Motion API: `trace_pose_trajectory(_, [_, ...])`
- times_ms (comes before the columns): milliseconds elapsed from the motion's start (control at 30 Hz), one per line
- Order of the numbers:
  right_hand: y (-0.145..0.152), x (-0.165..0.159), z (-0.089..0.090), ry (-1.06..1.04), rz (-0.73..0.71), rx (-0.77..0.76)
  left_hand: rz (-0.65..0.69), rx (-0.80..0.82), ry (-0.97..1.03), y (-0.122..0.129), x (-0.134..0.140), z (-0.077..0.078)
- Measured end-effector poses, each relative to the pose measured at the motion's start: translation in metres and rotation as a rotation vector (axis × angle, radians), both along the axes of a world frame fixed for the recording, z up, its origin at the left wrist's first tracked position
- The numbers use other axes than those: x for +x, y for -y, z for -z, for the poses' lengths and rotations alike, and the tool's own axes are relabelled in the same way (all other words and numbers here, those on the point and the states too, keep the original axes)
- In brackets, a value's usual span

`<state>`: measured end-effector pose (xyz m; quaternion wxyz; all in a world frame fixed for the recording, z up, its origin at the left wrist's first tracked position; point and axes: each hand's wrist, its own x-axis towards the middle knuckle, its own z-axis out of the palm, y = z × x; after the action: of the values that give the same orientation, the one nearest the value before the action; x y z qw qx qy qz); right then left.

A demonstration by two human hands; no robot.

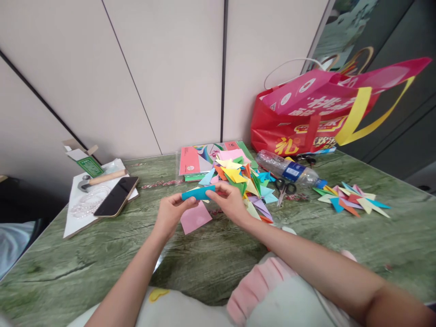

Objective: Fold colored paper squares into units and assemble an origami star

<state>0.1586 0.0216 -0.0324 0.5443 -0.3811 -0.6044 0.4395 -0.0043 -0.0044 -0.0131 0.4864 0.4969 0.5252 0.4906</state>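
I have the blue paper (197, 194) up in front of me, just left of the heap of folded papers (235, 175) and on its near side, raised over the bench (119, 263). My left hand (169, 212) has its fingers pinched on one end, thumb in front; my right hand (230, 202) pinches the other end the same way. So both sets of fingers are clamped on the paper, which spans them as a narrow, roughly level strip. It looks folded lengthwise, though I cannot make out how its edges meet.

I judge that I am lining up or pressing a fold. To do that well, I should match the edges at both ends first, then run one thumb along the crease from the middle outward while the other hand steadies the strip. Squeezing hard before the edges agree would fix a crooked line. In the air the middle has nothing behind it, so a firm crease would come easier against the bench, on the bare stretch nearer me than the heap. The pink sheet (195, 220) lies flat at the heap's near left, below my fingers, so I should avoid rumpling it. The scissors (282, 194) sit right of the heap, well out of my way.
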Motion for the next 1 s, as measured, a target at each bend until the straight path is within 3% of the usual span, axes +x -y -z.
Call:
trace_pose_trajectory(167, [0.0,-0.002,0.0,-0.011,0.007,-0.031,-0.143,0.21,-0.219,-0.002,-0.002,0.001])
trace_pose_trajectory(333, [-0.003,-0.005,0.005,-0.191,-0.121,-0.184,-0.127,0.332,-0.236,-0.001,-0.002,0.002])
trace_pose_trajectory(533, [-0.005,-0.003,0.009,-0.194,-0.06,-0.148,-0.113,0.401,-0.183,0.001,0.004,-0.003])
trace_pose_trajectory(800, [0.0,-0.003,0.006,-0.15,-0.062,-0.061,0.018,0.147,0.045,0.001,0.002,-0.001])
trace_pose_trajectory(1000, [0.0,-0.002,0.008,-0.087,-0.038,-0.049,0.021,0.104,0.065,0.002,0.001,-0.001])
